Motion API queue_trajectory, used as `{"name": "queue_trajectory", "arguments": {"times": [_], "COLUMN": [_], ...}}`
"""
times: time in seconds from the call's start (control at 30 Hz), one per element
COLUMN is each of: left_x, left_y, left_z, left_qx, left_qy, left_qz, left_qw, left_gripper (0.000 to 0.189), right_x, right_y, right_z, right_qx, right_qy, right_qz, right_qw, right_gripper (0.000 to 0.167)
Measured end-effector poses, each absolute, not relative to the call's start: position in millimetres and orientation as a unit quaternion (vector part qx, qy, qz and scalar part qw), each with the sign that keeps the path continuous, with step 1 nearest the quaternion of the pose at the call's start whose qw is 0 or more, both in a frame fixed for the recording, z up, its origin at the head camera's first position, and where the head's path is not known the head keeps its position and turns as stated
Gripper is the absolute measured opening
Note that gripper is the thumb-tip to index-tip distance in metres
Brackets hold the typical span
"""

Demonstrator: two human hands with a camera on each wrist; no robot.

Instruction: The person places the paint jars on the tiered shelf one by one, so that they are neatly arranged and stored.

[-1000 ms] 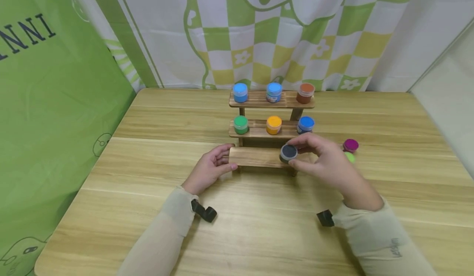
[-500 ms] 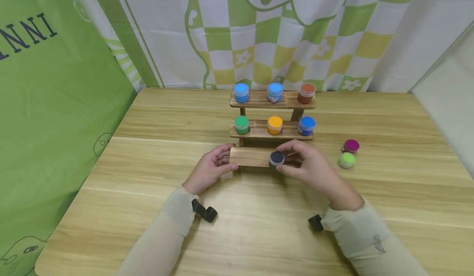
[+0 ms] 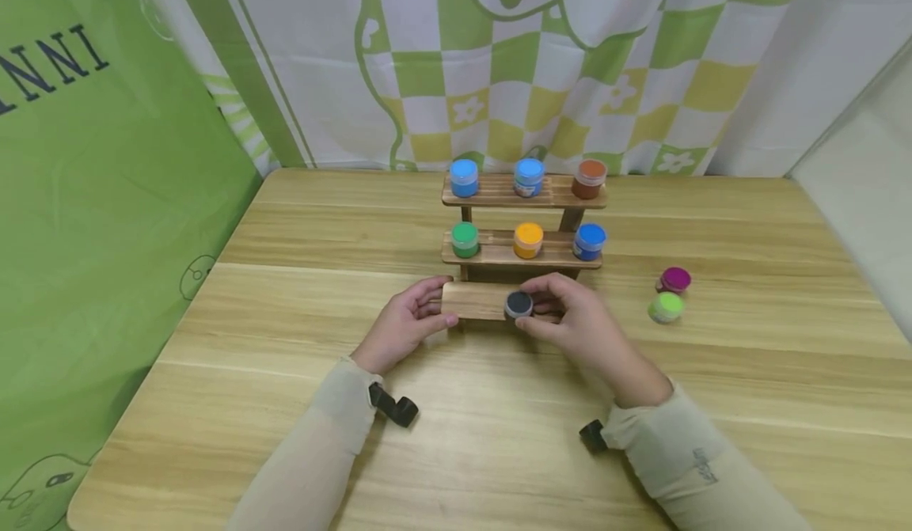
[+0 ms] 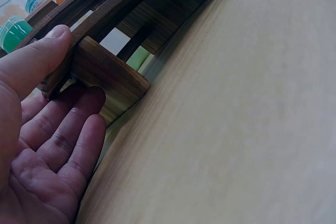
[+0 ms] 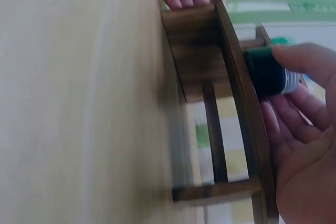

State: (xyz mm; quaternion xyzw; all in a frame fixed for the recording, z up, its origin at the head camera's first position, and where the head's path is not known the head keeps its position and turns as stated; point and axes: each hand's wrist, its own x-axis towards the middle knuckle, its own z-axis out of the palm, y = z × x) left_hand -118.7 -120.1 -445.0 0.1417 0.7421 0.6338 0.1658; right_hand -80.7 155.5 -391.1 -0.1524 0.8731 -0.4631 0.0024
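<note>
A small paint jar with a black lid [image 3: 518,305] is at the lowest tier of a three-tier wooden stand [image 3: 473,300], right of that tier's middle. My right hand [image 3: 587,333] pinches it between thumb and fingers. In the right wrist view the dark jar [image 5: 264,72] has its base right at the shelf board [image 5: 241,87]. My left hand [image 3: 400,324] grips the left end of the lowest shelf. The left wrist view has the thumb [image 4: 44,56] against the board's edge and the other fingers [image 4: 79,124] beside the stand's leg.
The middle tier bears green [image 3: 465,240], orange [image 3: 528,240] and blue [image 3: 589,241] jars. Two light-blue jars [image 3: 464,178] and a brown one [image 3: 589,179] stand on the top tier. Purple [image 3: 674,279] and lime-green [image 3: 666,307] jars sit on the table right of the stand.
My right hand has moved left along the lowest shelf with the black-lidded jar, from its right end toward the middle. My left hand has stayed at the shelf's left end.
</note>
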Motion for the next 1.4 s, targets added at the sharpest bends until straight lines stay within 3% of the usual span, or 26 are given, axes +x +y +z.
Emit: {"name": "queue_trajectory", "arguments": {"times": [1.4], "left_x": [-119.2], "left_y": [-120.1], "left_z": [-447.0], "left_qx": [0.147], "left_qy": [0.725], "left_qz": [0.652], "left_qw": [0.167], "left_gripper": [0.061], "right_x": [-84.9], "right_y": [94.4], "right_z": [-392.0], "right_qx": [-0.094], "right_qy": [0.875], "right_qz": [-0.476], "right_qw": [-0.005], "right_gripper": [0.037]}}
